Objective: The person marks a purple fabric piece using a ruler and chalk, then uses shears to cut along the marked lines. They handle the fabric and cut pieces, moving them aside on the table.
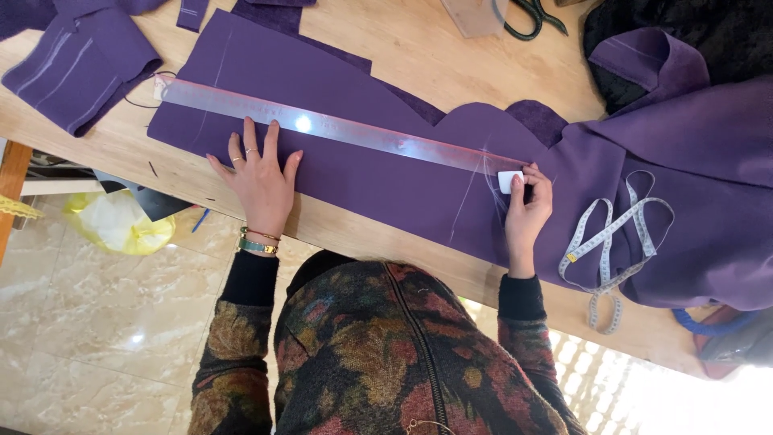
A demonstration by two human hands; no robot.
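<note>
Grip of your right hand [527,211] pinches white chalk [509,181] at the ruler [338,129] end, right of centre; your left hand [259,179] lies flat, fingers spread, on purple cloth [370,185] covering the table [419,40].

White chalk [510,181] on purple fabric [378,189], clear ruler [338,129]

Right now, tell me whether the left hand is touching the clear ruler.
Touching. The head view shows the left hand flat on the purple fabric, its fingertips lying over the lower edge of the clear ruler.
</note>
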